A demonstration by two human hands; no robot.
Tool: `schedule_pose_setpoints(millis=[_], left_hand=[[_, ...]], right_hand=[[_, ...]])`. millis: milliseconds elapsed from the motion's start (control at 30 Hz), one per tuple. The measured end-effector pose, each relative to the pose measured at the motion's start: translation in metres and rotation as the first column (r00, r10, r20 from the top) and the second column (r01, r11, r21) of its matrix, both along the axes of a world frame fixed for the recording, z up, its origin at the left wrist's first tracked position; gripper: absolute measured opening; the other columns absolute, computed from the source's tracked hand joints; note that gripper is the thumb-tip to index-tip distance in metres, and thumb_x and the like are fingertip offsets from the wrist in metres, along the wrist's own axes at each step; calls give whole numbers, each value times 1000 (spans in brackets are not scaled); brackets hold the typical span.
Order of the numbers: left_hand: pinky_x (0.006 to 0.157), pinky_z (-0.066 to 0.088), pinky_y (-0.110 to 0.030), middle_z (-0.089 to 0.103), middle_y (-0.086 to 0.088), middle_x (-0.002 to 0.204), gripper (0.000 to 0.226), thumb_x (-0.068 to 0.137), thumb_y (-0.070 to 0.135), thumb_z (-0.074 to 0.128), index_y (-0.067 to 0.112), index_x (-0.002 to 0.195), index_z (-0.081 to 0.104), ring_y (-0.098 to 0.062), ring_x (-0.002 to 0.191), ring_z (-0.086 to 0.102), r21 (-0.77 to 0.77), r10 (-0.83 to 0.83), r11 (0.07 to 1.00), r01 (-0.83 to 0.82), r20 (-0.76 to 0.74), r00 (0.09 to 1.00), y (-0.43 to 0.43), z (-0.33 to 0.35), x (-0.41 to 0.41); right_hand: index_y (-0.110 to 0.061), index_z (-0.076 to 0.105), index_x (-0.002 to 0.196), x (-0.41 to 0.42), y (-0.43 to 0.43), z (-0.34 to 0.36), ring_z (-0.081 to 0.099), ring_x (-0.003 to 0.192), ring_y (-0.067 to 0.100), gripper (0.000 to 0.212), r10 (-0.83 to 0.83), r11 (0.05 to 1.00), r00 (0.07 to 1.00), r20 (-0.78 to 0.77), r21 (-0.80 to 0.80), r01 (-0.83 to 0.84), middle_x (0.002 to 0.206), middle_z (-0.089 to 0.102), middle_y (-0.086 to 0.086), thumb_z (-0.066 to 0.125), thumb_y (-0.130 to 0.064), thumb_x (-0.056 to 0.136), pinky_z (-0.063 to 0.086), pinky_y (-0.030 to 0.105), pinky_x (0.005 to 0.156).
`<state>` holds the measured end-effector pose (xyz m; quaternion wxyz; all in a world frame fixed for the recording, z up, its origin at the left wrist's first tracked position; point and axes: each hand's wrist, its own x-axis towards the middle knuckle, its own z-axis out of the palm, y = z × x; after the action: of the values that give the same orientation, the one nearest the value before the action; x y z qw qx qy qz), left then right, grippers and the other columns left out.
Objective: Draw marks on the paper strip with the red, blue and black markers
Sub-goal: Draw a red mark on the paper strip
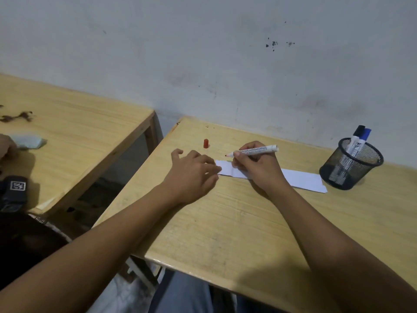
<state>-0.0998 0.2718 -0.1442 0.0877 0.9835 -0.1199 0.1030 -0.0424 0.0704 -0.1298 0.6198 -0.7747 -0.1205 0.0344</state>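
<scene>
A white paper strip [300,178] lies across the wooden desk [225,233]. My right hand [257,166] grips the uncapped red marker [259,150], its red tip pointing left just above the strip's left end. My left hand [194,175] rests with its fingers spread, the fingertips touching the strip's left end. The red cap [205,143] stands upright on the desk behind my left hand. The black marker [356,137] and the blue marker [364,137] stand capped in a black mesh cup [352,166] at the strip's right end.
A second wooden desk [67,132] stands to the left across a gap, with another person's hand [6,145] on a pale cloth [30,141] and a dark device [13,190] near its front edge. A grey wall runs behind both desks.
</scene>
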Motion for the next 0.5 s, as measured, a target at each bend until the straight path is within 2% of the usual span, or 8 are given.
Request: schedule_pose_setpoints(millis=[67, 200, 267, 367, 500], left_hand=[[104, 21, -59, 60, 16, 132, 40, 97, 50, 37, 42, 127, 62, -13, 125, 48, 50, 7, 999, -7, -2, 1000, 0, 0, -1], [103, 23, -60, 59, 13, 135, 41, 98, 49, 35, 41, 128, 61, -15, 126, 48, 67, 10, 998, -9, -3, 1000, -2, 0, -3], [102, 25, -59, 59, 13, 136, 41, 97, 49, 34, 41, 127, 61, -14, 126, 48, 51, 19, 998, -20, 5, 1000, -3, -1, -5], [103, 27, -63, 58, 13, 137, 40, 98, 49, 34, 42, 127, 60, -15, 127, 46, 22, 45, 999, -44, -8, 999, -2, -4, -6], [105, 22, -74, 57, 13, 140, 41, 97, 53, 37, 42, 128, 62, -17, 131, 43, -33, 61, 997, -63, -47, 997, 0, -7, -6]], right_hand=[[-17, 63, 90, 6, 4, 3, 74, 82, 35, 15, 3, 1000, 1000, 22, -10, -3, 83, 76, 16, 75, -25, 91, 61, 51, 82], [-14, 67, 91, 15, 19, 10, 67, 62, 18, 7, 49, 998, 999, 23, -37, -48, 80, 73, 15, 74, -14, 92, 57, 28, 58], [-7, 70, 93, 19, 24, 8, 64, 58, 19, 4, 78, 996, 997, 3, -39, -78, 76, 72, 11, 72, -11, 93, 54, 28, 56], [-5, 72, 89, 22, 22, -2, 63, 58, 22, 8, 90, 994, 996, 20, -59, -88, 79, 73, 21, 70, -11, 93, 52, 33, 57], [-9, 72, 87, 24, 17, -11, 62, 53, 15, 9, 42, 997, 996, 79, -75, -36, 77, 75, 17, 70, -15, 94, 50, 24, 52]])
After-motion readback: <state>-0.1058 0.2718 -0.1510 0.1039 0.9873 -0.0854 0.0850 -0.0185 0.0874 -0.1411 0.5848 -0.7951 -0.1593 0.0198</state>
